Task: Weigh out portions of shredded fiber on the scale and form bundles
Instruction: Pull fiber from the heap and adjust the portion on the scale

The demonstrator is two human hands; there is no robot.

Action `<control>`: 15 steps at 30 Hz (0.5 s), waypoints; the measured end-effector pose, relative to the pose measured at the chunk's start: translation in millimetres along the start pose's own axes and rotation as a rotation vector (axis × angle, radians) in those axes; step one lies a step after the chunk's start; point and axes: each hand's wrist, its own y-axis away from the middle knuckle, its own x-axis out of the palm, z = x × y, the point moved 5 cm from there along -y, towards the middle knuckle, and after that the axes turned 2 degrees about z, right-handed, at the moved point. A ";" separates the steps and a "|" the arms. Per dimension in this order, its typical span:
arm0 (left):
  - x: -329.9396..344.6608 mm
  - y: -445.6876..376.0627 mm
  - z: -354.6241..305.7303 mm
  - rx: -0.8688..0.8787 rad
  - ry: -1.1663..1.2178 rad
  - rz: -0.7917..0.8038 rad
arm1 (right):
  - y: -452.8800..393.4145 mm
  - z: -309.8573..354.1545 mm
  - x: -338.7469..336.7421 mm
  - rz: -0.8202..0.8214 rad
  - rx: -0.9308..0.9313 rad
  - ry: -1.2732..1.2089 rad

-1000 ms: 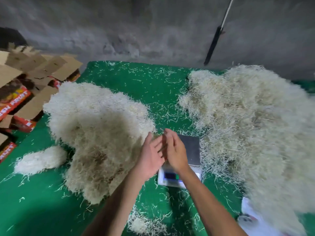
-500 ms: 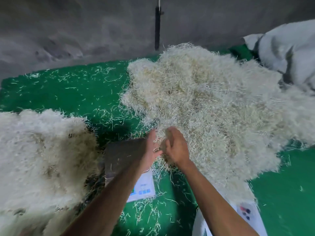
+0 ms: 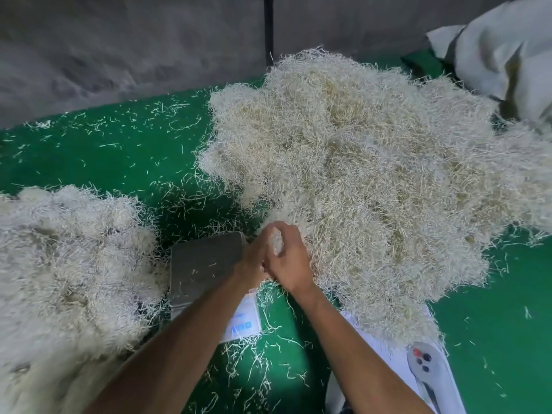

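Observation:
A large heap of pale shredded fiber (image 3: 367, 180) covers the right half of the green table. A second heap (image 3: 65, 264) lies at the left. Between them stands a small scale (image 3: 203, 264) with a bare grey platform and a white display panel. At the near edge of the right heap, just right of the scale, my left hand (image 3: 254, 264) and my right hand (image 3: 289, 258) are pressed together. Both hands hold a small tuft of fiber (image 3: 276, 242) between them.
Loose strands are scattered over the green table (image 3: 113, 150). A white sack (image 3: 507, 55) lies at the back right. A white device with red and dark buttons (image 3: 427, 366) sits at the near right on white sheet. A grey wall with a dark pole stands behind.
The view has swung right, from the left heap to the right heap. My hands moved off the scale to the right heap's edge and closed around a tuft of fiber.

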 end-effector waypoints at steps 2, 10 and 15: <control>-19.1 14.2 -21.8 0.174 -0.281 -0.090 | 2.8 19.6 -9.6 -0.081 -0.067 -0.106; -57.9 62.2 -70.6 0.407 -0.779 -0.199 | 0.5 47.9 -20.8 -0.216 0.300 -0.262; -77.7 95.0 -93.1 0.375 -0.408 -0.067 | 1.9 38.4 -24.0 -0.268 0.433 -0.677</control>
